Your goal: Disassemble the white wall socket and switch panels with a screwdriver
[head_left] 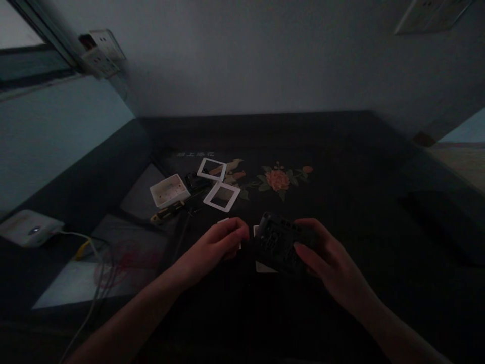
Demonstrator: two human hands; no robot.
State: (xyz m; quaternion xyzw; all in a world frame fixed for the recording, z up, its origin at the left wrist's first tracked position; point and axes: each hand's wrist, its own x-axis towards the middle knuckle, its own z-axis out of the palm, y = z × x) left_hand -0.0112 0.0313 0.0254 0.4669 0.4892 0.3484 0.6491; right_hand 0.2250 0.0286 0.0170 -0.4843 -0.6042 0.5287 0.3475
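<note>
My right hand grips a black moulded block, which looks like the back of a wall socket, thumb on its face and fingers around its far edge. Beneath the block, a pale plate shows only in part. To the left of the block, my left hand is closed with its fingers curled in a pinch; what they hold, if anything, is hidden. A white piece peeks out behind my left hand, mostly covered by it.
Two white square frames lie on the dark tabletop beyond my left hand. Left of them are a white back box, a dark part and a yellow-and-black tool. A white device with a cable sits far left. The room is dim.
</note>
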